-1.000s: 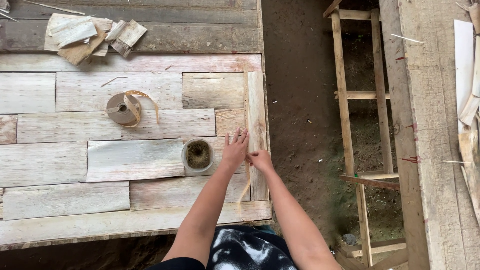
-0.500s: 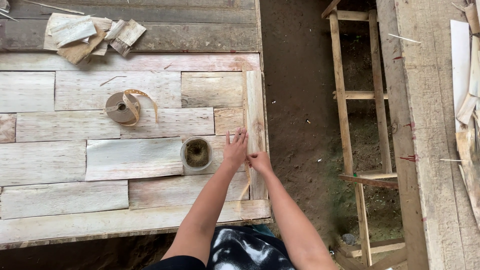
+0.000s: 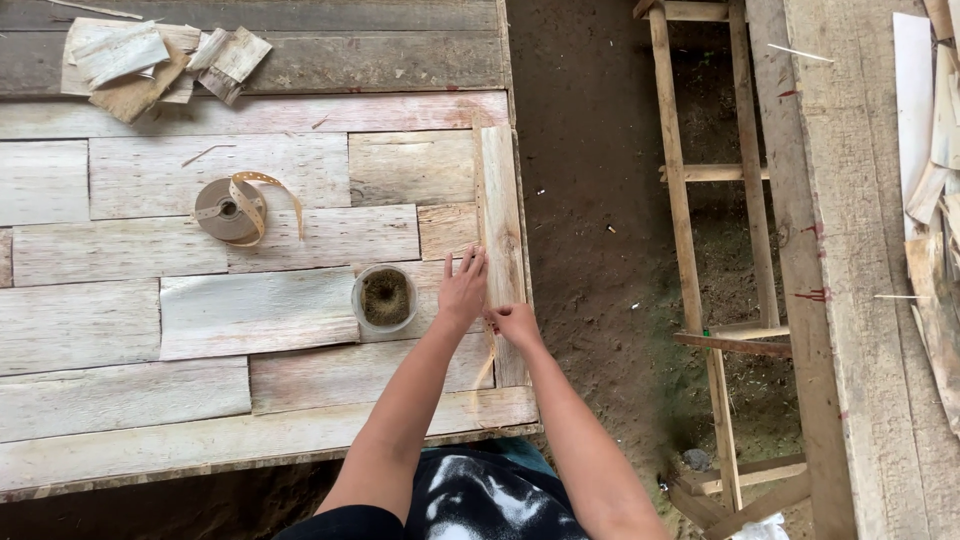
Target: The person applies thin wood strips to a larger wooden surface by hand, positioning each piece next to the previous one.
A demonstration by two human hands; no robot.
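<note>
Veneer strip [image 3: 498, 215], long and pale, lies lengthwise along the right edge of the table [image 3: 250, 440], overlapping the patchwork of veneer sheets [image 3: 255, 312] that covers the top. We see our left hand [image 3: 463, 291] flat on the sheets just beside the strip's left edge, fingers stretched out and slightly spread, fingertips pointing away from us. Our right hand [image 3: 516, 322] sits at the strip's near part, thumb and fingers pinched on a thin tan tape end [image 3: 487, 365] that trails back toward us over the sheets.

Just left of our left hand stands a small round cup [image 3: 385, 298] with dark contents, nearly touching the wrist. Farther left, well apart, a roll of tan tape [image 3: 229, 209] lies flat with a loose tail curling off it. A pile of veneer scraps [image 3: 150, 58] rests at the far left corner on bare dark planks.

The strip's right edge runs almost flush with the table's right edge; beyond it the ground drops to bare dirt floor [image 3: 590, 200], open between the table and a wooden ladder frame [image 3: 705, 250] lying over there. To the far right a second plank surface [image 3: 850, 250] carries more pale veneer pieces [image 3: 925, 120]. The table's near edge meets our lap.
</note>
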